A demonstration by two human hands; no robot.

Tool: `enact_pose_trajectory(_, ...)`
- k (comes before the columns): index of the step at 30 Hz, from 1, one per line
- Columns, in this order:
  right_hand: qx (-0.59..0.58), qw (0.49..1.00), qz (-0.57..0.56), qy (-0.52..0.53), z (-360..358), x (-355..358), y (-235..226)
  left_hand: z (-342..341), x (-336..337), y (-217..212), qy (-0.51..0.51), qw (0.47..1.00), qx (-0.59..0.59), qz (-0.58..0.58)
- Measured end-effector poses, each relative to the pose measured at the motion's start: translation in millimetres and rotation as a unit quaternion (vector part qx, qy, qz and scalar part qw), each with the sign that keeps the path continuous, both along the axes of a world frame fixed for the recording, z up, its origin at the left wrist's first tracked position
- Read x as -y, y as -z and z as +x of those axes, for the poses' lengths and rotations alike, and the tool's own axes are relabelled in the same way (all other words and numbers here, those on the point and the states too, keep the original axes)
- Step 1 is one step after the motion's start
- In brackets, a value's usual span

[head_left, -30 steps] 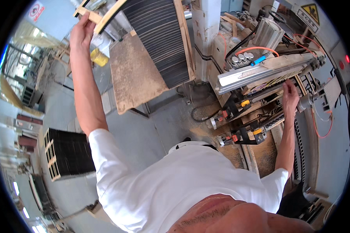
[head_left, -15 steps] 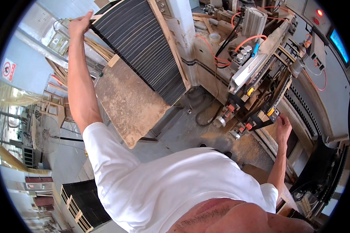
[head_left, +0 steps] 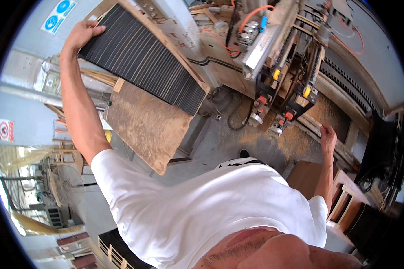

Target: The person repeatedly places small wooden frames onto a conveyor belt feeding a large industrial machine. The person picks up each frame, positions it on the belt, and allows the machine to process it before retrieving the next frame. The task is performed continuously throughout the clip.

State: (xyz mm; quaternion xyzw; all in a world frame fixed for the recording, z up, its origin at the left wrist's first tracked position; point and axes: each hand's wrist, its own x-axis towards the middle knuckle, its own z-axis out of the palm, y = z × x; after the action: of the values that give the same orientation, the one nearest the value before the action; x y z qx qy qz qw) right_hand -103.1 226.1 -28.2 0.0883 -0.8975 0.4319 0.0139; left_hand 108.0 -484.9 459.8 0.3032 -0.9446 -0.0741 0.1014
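A row of long black strips lies side by side on a worn brown board, ahead and to the left. My left arm reaches out to their far left end. There my left hand grips the strips' ends, its thumb lying over the top; the undersides of the fingers are hidden. Off to the right, my right hand hangs with its fingers curled closed beside the machine. It stands apart from the machine's clamps, and nothing shows in it.
A wooden rail borders the strips by a pale pillar. The machine carries orange hoses, metal bars and clamps. Sawdust lies on the floor below it. A brown box-like panel stands near my right forearm. Another black stack sits at lower left.
My right hand has come away from the machine's clamp end toward me. My left hand has shifted its hold at the strips' far end. The view has turned, sliding the machine leftward and upward.
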Motion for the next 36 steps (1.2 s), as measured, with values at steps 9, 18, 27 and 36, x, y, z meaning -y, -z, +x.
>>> enact_pose_trajectory(9,-0.112,0.976,0.098,0.158,48.6,-152.8,16.6,26.5,-7.2,24.4,0.032,0.903,-0.236,-0.358)
enact_pose_trajectory(18,0.015,0.9,0.334,0.281,203.8,-288.6,8.4,-31.8,-399.6,293.9,0.258,0.901,-0.347,-0.048)
enact_pose_trajectory(27,-0.035,0.906,0.282,0.314,222.7,-306.8,76.6,-95.4,-485.6,483.1,0.214,0.792,-0.141,0.554)
enact_pose_trajectory(36,-0.007,0.915,0.03,0.403,169.5,-257.6,1.4,-337.8,-426.3,465.1,0.119,0.682,-0.214,0.689)
